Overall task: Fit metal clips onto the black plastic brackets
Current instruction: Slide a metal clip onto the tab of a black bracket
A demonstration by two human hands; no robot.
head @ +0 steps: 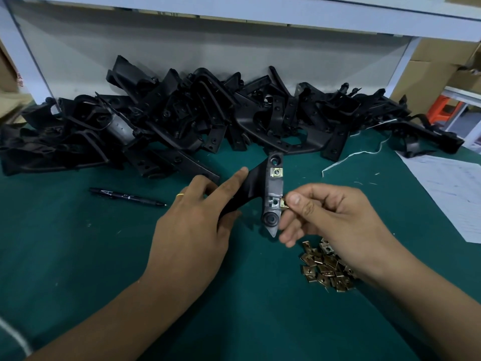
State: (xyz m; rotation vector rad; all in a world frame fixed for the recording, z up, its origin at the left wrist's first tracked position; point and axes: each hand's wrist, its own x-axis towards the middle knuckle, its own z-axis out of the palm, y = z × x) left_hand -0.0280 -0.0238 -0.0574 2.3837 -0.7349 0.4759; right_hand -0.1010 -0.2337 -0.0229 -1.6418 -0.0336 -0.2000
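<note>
My left hand (pixel 197 217) grips a black plastic bracket (pixel 272 196) by its curved arm and holds it above the green mat. One brass-coloured metal clip (pixel 276 172) sits on the bracket's upper slot. My right hand (pixel 330 217) pinches a second metal clip (pixel 283 203) between thumb and forefinger, at the edge of the bracket's lower slot. A heap of loose metal clips (pixel 328 267) lies on the mat under my right wrist. A big pile of black brackets (pixel 208 118) fills the back of the table.
A black pen (pixel 127 197) lies on the green mat (pixel 78 243) to the left. White string (pixel 359 155) trails at the right, beside a printed paper sheet (pixel 453 194). A white shelf frame (pixel 260 11) spans overhead. Cardboard boxes (pixel 429 74) stand at the far right.
</note>
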